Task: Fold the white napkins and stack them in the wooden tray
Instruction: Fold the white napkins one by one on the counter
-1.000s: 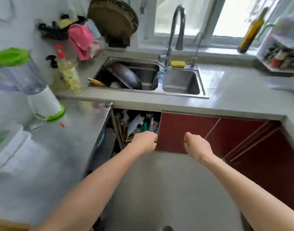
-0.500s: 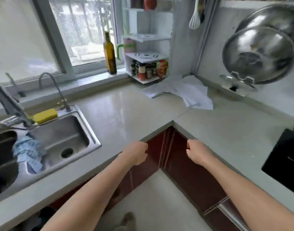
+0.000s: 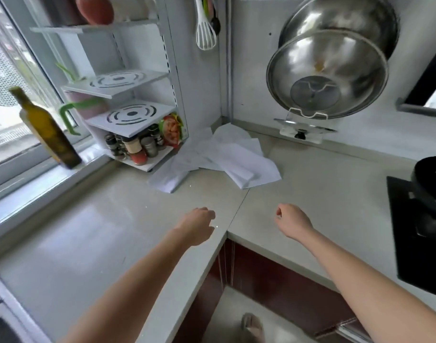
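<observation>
Several white napkins (image 3: 222,159) sprawl in the far corner, stretching left to right. Left hand (image 3: 197,225) and right hand (image 3: 292,220) hover nearer over the countertop (image 3: 113,219), fingers curled, grasping nothing.

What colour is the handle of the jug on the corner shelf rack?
Bright green: the jug handle shows clearly in the head view, beside the rack.

Bright daylight comes through the window (image 3: 11,95) at the left, leaving a pale sheen on the surface (image 3: 93,219) below it. Motion blur softens everything, and wide-angle distortion bends the edges.
</observation>
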A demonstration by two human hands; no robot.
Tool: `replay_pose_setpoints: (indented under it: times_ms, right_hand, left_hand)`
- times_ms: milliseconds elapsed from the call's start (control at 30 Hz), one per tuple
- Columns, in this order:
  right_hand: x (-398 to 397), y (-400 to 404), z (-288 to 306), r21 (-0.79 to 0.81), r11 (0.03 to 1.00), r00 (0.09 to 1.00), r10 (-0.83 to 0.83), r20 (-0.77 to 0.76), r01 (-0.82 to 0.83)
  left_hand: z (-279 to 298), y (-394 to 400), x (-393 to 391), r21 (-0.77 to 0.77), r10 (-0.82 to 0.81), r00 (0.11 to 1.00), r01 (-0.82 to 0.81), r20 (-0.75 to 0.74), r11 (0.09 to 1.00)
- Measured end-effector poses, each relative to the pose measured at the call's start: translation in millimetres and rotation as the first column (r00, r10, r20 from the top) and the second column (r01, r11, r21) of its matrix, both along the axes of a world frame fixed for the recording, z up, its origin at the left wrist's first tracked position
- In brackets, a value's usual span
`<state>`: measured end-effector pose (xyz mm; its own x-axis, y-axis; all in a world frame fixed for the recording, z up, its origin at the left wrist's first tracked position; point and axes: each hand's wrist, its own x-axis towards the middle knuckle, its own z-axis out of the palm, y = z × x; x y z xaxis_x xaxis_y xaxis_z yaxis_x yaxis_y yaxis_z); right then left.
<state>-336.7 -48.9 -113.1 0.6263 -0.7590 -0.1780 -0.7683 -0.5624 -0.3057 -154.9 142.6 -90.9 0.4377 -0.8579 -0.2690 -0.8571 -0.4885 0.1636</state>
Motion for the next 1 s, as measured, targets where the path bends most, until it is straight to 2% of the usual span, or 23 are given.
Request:
replay_pose_setpoints:
  times_ms: [233,433,533,667,767,867,933,1000]
  right_hand:
    - [122,-107,-33,0.06,0.982,0.984,0.178,-0.029,-0.177]
    - [232,-142,-57,0.076,0.952,0.947,0.304,-0.1,-0.298]
    - [260,-143,-73,0.148,0.942,0.939,0.319,-0.13,-0.3]
    - [277,-148,-87,0.125,0.947,0.944,0.309,-0.113,-0.295]
    - [291,-149,-79,0.253,0.918,0.943,0.329,-0.051,-0.307]
    - [304,-139,-49,0.333,0.795,0.852,0.522,0.049,-0.506]
    - [309,-127,-17,0.431,0.63,0.744,0.647,0.168,-0.646]
    - [312,-109,20,0.508,0.446,0.603,0.773,0.196,-0.737]
  left_hand:
    - [-24,-87,76,-0.02,0.115,0.993,-0.116,-0.033,0.993]
    - [-32,-115,129,-0.046,0.227,0.973,-0.229,-0.029,0.972]
    - [-31,-117,144,-0.017,0.259,0.966,-0.259,-0.003,0.966]
    - [-33,-121,155,0.018,0.276,0.961,-0.276,0.006,0.961]
    - [-34,-120,156,-0.013,0.296,0.955,-0.296,-0.013,0.955]
    - [-27,-106,159,-0.094,0.332,0.941,-0.337,-0.071,0.937]
    - [-16,-90,164,-0.174,0.344,0.934,-0.356,-0.095,0.918]
    - [-3,-69,169,-0.244,0.334,0.939,-0.345,-0.085,0.906]
